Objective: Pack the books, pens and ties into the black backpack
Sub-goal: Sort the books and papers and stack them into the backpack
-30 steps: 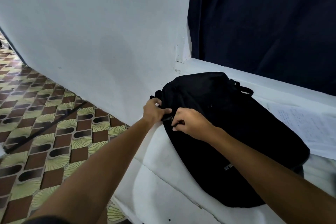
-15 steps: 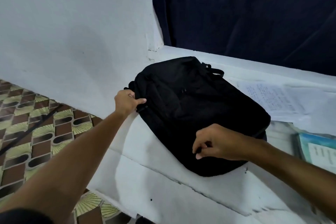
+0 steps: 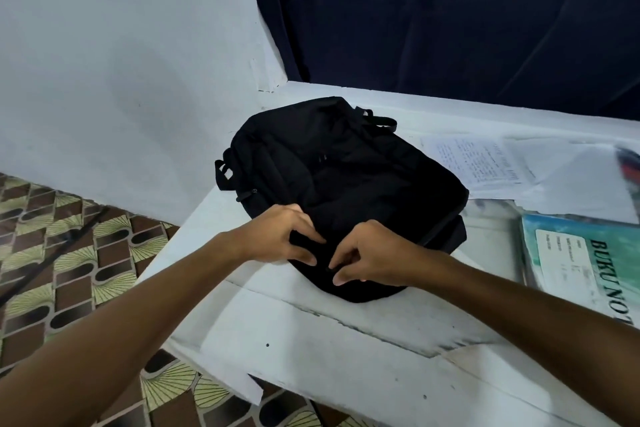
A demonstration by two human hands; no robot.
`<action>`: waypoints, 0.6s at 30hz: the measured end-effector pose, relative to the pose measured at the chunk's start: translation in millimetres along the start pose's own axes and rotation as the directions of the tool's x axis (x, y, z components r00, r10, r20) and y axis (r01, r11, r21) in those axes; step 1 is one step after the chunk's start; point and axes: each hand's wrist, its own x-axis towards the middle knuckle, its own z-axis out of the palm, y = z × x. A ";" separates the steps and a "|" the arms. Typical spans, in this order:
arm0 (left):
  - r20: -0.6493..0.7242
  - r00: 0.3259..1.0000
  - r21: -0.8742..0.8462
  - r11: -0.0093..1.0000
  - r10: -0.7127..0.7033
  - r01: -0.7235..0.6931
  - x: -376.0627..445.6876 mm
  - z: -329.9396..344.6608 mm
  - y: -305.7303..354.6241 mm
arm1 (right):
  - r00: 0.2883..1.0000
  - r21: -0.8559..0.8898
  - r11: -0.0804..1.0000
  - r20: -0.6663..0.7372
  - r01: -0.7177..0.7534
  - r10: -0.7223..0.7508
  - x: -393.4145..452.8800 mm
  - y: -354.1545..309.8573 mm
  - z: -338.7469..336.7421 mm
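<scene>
The black backpack lies flat on the white table, its near end towards me. My left hand pinches a fold of the backpack's fabric at the near edge. My right hand is beside it, fingers curled and pinching the backpack at the same edge; what lies under the fingertips is hidden. A teal notebook in a clear sleeve lies on the table at the right. A written sheet of paper lies behind the backpack on the right. No pens show clearly; a blurred striped thing sits at the far right edge.
A white wall stands left of the table, and a dark blue curtain hangs behind it. The patterned tile floor lies to the left below the table's edge. A torn paper scrap hangs at the table's front.
My left hand left the backpack's far left corner and came to the near edge beside my right hand. The view shifted right, and the teal notebook came into sight.
</scene>
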 end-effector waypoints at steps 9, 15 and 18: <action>0.039 0.987 -0.225 0.961 -0.159 0.164 4.4 -0.4 -2.7 | 0.893 -0.545 0.732 0.077 0.409 -0.442 -26.6 6.7 -4.9; 0.036 0.979 -0.304 0.931 -0.201 0.203 2.6 -7.4 -2.8 | 0.797 -0.669 0.595 -0.006 0.446 -0.604 -56.9 33.3 -22.4; 0.024 0.980 -0.316 0.929 -0.197 0.194 4.6 -7.7 1.4 | 0.836 -0.525 0.753 -0.132 0.396 -0.532 -62.9 44.4 -25.6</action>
